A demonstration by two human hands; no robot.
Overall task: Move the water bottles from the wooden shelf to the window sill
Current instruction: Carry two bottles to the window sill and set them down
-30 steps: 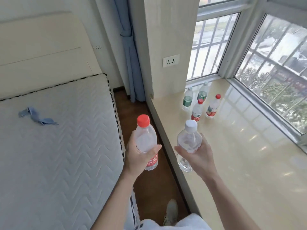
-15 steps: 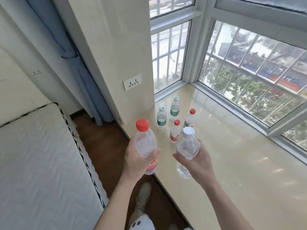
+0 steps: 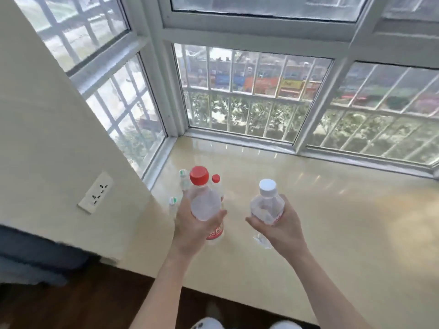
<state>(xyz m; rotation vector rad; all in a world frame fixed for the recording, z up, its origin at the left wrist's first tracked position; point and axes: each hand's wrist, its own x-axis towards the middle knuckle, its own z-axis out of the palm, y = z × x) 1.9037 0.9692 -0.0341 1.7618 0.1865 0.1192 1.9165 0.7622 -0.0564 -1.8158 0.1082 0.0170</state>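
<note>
My left hand (image 3: 193,230) grips a clear water bottle with a red cap (image 3: 204,202) and a red label, held upright over the beige window sill (image 3: 332,224). A clear bottle with a white cap (image 3: 267,205) is held upright in my right hand (image 3: 280,227), also above the sill. Behind the red-capped bottle, near the sill's left corner, stand other bottles: two with green-and-white caps (image 3: 182,176) (image 3: 173,201) and one with a small red cap (image 3: 216,180), partly hidden by the bottle I hold. The wooden shelf is out of view.
A cream wall with a white socket plate (image 3: 95,193) borders the sill on the left. Barred windows (image 3: 256,100) close it at the back and left. The sill's front edge drops to a dark wooden floor (image 3: 71,302). A blue curtain (image 3: 28,255) hangs at lower left.
I have turned right and stepped up to the sill; the bed has left the view. Both hands with their bottles now hang over the sill, close to the standing bottles.
</note>
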